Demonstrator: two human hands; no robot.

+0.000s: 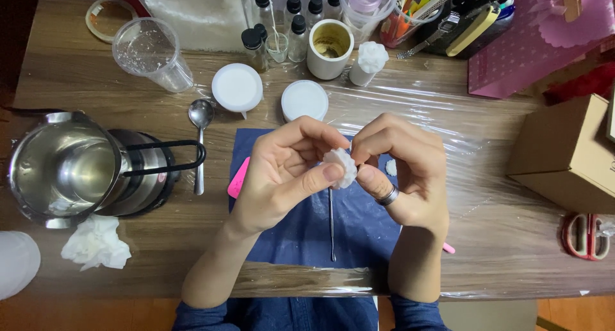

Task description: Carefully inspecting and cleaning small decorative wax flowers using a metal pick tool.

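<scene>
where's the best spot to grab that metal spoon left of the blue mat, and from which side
Probably the spoon by mid-handle, pinched across its width from above. It lies flat, bowl toward the far edge, and the steel pot's black handle crosses just beside the upper handle, so the lower half looks freer.

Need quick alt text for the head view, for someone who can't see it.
Both hands, left hand and right hand, pinch a small white flower-shaped piece over a dark blue mat on a plastic-covered wooden table. A thin metal tool lies beneath; a steel pot sits at left.

both hands pinch white wax flower — above blue mat
</scene>
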